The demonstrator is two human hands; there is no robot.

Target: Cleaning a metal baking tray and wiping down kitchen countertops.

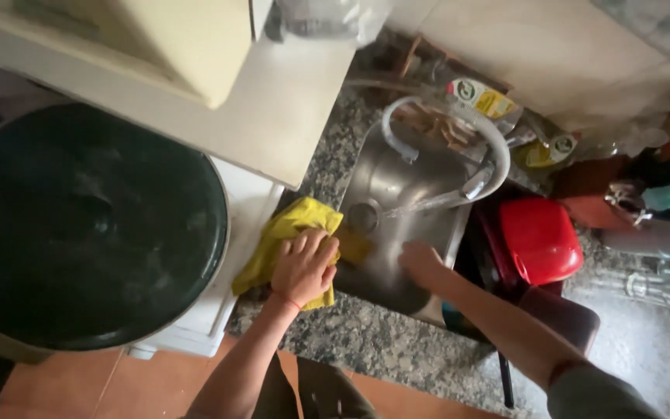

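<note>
- Pressing down on a yellow cloth (284,233), the left hand (304,268) lies flat with its fingers spread open on top.
- The cloth sits on the speckled stone counter (366,337), just at the left edge of the steel sink (385,182).
- Its long side runs from near the person up toward the sink's left corner.
- The right hand (420,262) reaches into the sink, under the water from the curved tap (490,147); I cannot tell if its fingers are open or closed.
- Two packages with yellow and green labels (484,99) stand behind the tap.
- A red plastic box (540,239) sits right of the sink.
- A big black round lid (79,225) is on the left.
</note>
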